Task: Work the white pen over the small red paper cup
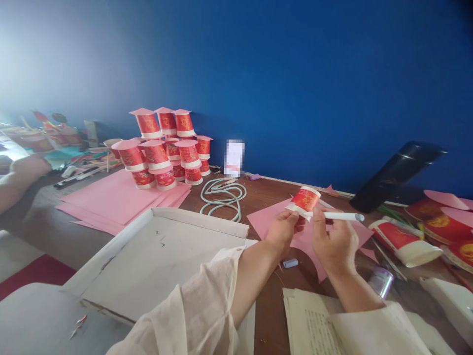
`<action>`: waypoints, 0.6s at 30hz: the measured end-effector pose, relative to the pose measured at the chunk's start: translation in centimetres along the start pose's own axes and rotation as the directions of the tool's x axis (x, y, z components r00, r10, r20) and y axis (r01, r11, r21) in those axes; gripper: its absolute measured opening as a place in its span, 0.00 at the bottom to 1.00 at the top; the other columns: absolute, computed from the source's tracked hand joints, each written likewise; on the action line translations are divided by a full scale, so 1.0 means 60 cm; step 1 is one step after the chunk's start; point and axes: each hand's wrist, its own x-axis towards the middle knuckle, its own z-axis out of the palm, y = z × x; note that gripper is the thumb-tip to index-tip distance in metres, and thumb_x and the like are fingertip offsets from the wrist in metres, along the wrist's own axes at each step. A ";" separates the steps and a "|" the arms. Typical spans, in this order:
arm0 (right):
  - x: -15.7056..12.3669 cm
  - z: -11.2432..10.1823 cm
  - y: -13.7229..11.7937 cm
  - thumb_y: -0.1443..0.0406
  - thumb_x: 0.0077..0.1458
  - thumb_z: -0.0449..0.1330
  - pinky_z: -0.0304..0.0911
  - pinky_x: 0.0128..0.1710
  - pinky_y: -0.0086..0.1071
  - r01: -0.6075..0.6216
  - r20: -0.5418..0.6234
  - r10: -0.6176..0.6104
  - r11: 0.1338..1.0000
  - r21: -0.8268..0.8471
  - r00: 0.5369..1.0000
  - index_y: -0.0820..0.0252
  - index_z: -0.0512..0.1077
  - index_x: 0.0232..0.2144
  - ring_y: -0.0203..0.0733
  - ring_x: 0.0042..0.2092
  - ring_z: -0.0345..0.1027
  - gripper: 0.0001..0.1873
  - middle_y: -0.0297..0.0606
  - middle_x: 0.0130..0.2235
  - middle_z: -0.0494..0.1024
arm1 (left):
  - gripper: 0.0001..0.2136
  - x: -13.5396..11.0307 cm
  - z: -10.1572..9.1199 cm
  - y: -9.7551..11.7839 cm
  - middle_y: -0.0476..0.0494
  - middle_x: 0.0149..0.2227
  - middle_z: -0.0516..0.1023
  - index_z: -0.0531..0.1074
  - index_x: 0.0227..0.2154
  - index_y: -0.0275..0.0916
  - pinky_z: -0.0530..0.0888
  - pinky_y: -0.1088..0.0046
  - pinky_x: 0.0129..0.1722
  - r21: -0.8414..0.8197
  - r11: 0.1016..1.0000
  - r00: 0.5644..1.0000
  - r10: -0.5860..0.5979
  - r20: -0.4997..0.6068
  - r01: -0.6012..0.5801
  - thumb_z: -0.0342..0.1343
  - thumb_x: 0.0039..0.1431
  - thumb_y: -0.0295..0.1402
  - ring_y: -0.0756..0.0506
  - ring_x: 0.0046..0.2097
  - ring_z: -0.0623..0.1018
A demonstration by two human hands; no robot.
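Observation:
My left hand (283,228) is closed round a small red paper cup (305,201) with a white rim, holding it on its side above a pink paper sheet (263,221). My right hand (334,244) grips a white pen-like stick (342,216) whose tip lies against the cup. Both hands hover over the brown table (266,195).
A pile of red cups with pink lids (166,150) stands on pink sheets (114,199) at the back left. A flat white box (155,256), a coiled pale cable (221,195), a dark flask (395,172), more red cups (406,241) and another person's arm (18,180) surround me.

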 end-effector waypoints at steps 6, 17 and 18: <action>0.001 -0.002 -0.003 0.56 0.58 0.52 0.58 0.35 0.35 0.051 -0.020 -0.050 0.997 0.054 0.999 0.61 0.74 0.33 0.46 0.36 0.70 0.17 0.44 0.33 0.78 | 0.09 -0.001 0.001 0.003 0.45 0.26 0.73 0.73 0.28 0.33 0.67 0.71 0.37 -0.008 1.000 1.000 -0.028 -0.010 0.028 0.60 0.49 0.36 0.52 0.28 0.70; 0.000 -0.003 -0.005 0.55 0.58 0.52 0.61 0.37 0.37 0.049 0.001 -0.049 0.996 0.074 0.999 0.62 0.74 0.34 0.47 0.38 0.71 0.17 0.45 0.35 0.79 | 0.09 -0.002 0.001 0.005 0.46 0.25 0.72 0.72 0.26 0.34 0.67 0.71 0.37 0.009 0.999 0.999 -0.039 -0.020 0.039 0.60 0.49 0.37 0.51 0.29 0.70; 0.000 -0.004 -0.006 0.55 0.57 0.52 0.61 0.37 0.37 0.051 0.002 -0.051 0.996 0.072 0.999 0.62 0.74 0.34 0.47 0.37 0.71 0.18 0.45 0.34 0.79 | 0.10 -0.002 0.001 0.006 0.46 0.25 0.72 0.72 0.26 0.34 0.67 0.71 0.37 0.010 0.999 0.999 -0.037 -0.019 0.037 0.61 0.49 0.38 0.51 0.29 0.70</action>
